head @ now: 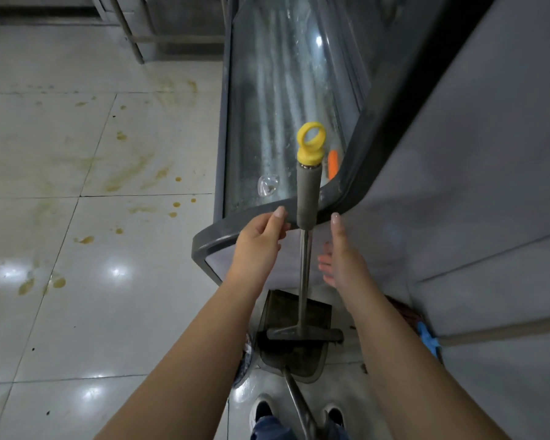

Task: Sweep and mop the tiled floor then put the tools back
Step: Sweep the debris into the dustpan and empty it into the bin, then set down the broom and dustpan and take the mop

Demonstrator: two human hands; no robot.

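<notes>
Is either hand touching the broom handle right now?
Apart. The head view shows a gap between the broom handle and both the left hand and the right hand.

I take this for a shop or commercial kitchen: a glass-topped chest freezer (283, 100) fills the frame's centre, steel table legs (126, 30) upper left, stained white floor tiles (77, 154).

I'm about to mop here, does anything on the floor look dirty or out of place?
Yes. The tiled floor carries yellow-brown stains, smears and drips scattered left of the glass-topped freezer. A few dark specks lie nearer you. The broom stands in the dustpan against the freezer, neither hand gripping it.
</notes>
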